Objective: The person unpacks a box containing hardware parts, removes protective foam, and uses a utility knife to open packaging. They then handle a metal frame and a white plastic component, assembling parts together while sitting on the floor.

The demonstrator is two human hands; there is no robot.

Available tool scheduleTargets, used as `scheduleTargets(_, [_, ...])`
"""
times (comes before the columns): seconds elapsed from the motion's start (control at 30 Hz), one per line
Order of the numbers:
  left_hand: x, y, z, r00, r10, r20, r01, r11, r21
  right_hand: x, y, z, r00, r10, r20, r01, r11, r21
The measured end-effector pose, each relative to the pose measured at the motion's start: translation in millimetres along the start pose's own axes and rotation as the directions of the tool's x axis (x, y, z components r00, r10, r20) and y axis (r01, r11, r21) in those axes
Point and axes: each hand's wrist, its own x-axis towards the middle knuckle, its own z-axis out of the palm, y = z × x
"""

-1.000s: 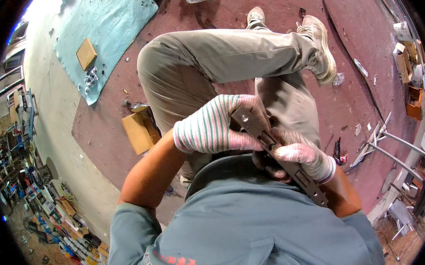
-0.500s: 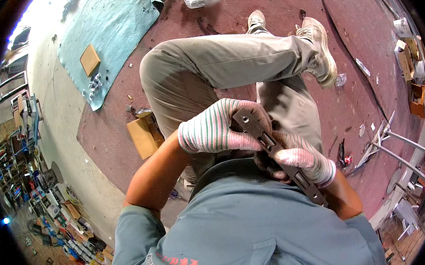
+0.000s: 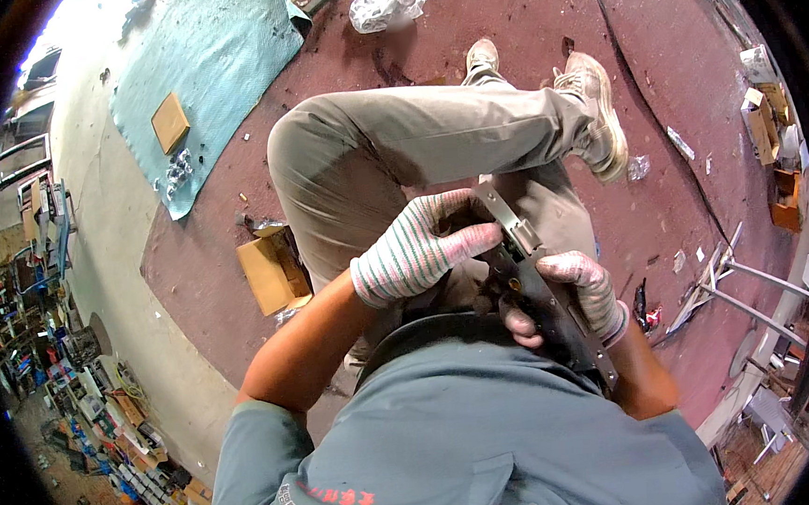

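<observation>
A dark metal mortise lock (image 3: 540, 292) with a long, narrow faceplate lies slantwise above my lap. Its faceplate catches the light near the upper end, and a latch stands out there. My left hand (image 3: 414, 250), in a striped knit glove, grips that upper end with the thumb in front and the other fingers partly hidden behind. My right hand (image 3: 588, 294), in a matching glove, is closed round the middle, thumb along the faceplate's edge and fingertips showing beneath the lock body. The lower end of the lock rests close to my shirt and right forearm.
An opened cardboard box (image 3: 267, 273) sits on the red floor left of my knee. On a teal mat (image 3: 223, 77) lie a flat cardboard box (image 3: 170, 123) and small plastic-wrapped parts (image 3: 177, 172). A metal frame (image 3: 763, 274) and a dark cable (image 3: 641, 86) are to the right.
Both hands have turned the lock, so its body side now shows beside the faceplate. My left thumb has moved up toward the faceplate's upper end.
</observation>
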Motion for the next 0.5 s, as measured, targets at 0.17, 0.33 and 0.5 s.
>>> scheduleTargets(0.17, [8,17,-2,0.985,-0.023,-0.169,0.013,0.998,-0.061,-4,-13,-16,1.0,-0.015,0.024,0.019,0.984,-0.179])
scheduleTargets(0.33, [25,27,-12,0.959,0.138,-0.249,-0.15,0.988,-0.03,-20,-35,-8,0.99,-0.143,-0.018,0.118,0.875,-0.47])
scheduleTargets(0.5, [20,43,12,0.931,0.159,-0.327,-0.07,0.961,0.269,-23,-40,-12,0.845,-0.489,0.218,0.287,0.071,-0.955])
